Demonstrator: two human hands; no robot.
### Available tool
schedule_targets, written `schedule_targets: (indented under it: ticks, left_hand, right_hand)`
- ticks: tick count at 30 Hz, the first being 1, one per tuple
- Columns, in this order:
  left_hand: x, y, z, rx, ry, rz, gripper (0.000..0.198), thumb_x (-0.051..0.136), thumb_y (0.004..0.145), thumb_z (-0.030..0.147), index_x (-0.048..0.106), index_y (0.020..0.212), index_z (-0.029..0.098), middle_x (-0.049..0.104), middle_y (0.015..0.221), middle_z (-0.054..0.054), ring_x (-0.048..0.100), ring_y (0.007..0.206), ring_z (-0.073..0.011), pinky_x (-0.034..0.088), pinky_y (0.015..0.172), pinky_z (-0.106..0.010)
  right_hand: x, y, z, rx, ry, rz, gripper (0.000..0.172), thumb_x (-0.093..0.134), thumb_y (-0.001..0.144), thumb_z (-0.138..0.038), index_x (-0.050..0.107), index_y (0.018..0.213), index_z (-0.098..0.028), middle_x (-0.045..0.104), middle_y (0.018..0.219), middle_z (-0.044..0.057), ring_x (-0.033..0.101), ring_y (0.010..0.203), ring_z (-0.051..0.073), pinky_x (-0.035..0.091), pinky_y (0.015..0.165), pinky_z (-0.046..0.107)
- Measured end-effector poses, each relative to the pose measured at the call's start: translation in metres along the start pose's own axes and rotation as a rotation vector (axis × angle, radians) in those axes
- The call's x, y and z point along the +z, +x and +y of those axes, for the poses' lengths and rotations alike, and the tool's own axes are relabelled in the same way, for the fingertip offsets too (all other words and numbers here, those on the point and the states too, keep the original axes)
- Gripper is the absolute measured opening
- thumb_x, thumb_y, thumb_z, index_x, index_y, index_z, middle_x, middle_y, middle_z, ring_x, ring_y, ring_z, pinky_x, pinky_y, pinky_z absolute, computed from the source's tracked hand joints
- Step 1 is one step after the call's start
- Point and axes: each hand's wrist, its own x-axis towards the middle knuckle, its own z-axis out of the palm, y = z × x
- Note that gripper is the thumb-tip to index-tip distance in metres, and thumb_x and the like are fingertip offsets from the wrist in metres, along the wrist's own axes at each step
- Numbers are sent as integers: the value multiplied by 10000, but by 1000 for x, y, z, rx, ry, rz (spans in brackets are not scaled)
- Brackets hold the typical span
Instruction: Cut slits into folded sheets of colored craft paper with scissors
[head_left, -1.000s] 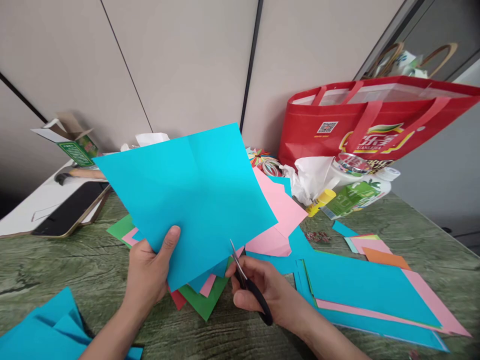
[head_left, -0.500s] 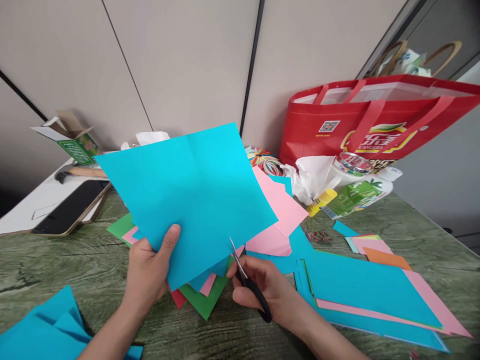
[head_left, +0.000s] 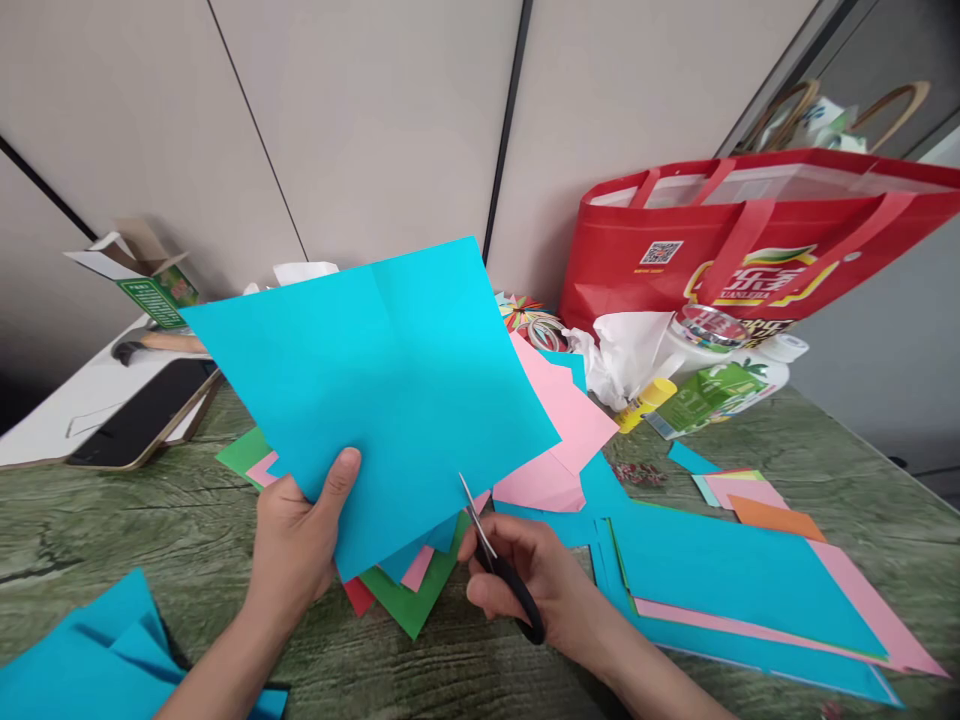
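A large blue sheet of paper (head_left: 390, 370) is held up above the table, tilted towards me. My left hand (head_left: 307, 530) grips its lower left edge, thumb on the front face and the other fingers behind. Black-handled scissors (head_left: 499, 572) are in my right hand (head_left: 536, 575), with fingers through the handles. One blade lies over the front of the sheet near its lower edge; the other is mostly hidden behind it. Below the sheet, green paper (head_left: 416, 595) and smaller pink, red and blue pieces rest on the table.
At right lie stacked blue sheets (head_left: 750, 575) with pink paper beneath. Folded blue paper (head_left: 82, 650) is at lower left. Behind stand a red bag (head_left: 615, 240), a yellow glue stick (head_left: 645, 404) and crumpled tissue (head_left: 622, 350). A phone (head_left: 142, 412) and a hammer (head_left: 161, 343) are at left.
The blue sheet's top edge has shifted slightly up and its upper left corner a little left. The scissors and both hands are almost where they were.
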Motion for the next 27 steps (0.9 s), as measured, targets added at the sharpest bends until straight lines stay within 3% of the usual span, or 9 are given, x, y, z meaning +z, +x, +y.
schedule_targets:
  ticks: [4, 14, 22, 27]
  left_hand:
    - [1, 0, 0, 10, 3, 5, 327, 695, 528, 511, 620, 666, 224, 659, 758, -24, 606, 619, -240, 550, 379, -320]
    - [1, -1, 1, 3, -15, 9, 332, 702, 523, 502, 612, 690, 228, 660, 753, -19, 604, 609, -235, 537, 360, -312]
    - [2, -2, 0, 79, 82, -17, 259, 653, 600, 476, 569, 641, 234, 634, 602, -16, 599, 539, -235, 511, 334, -314]
    - [1, -4, -1, 132, 188, -36, 270, 617, 624, 496, 516, 575, 250, 519, 414, 26, 539, 415, -199, 440, 286, -291]
  right_hand:
    - [1, 1, -4, -10, -12, 11, 177, 675, 700, -231, 574, 816, -144, 457, 556, -51, 402, 476, 54, 302, 452, 192]
    - [1, 0, 0, 40, -58, 63, 224, 698, 664, -290, 566, 779, -151, 479, 551, -54, 431, 433, 47, 338, 419, 176]
    - [0, 0, 0, 26, -64, 52, 327, 705, 657, -313, 550, 896, -153, 482, 598, -40, 430, 509, 75, 320, 473, 208]
    - [-2, 0, 0, 14, -83, 58, 344, 703, 660, -329, 533, 895, -145, 522, 696, 0, 464, 615, 109, 362, 570, 245]
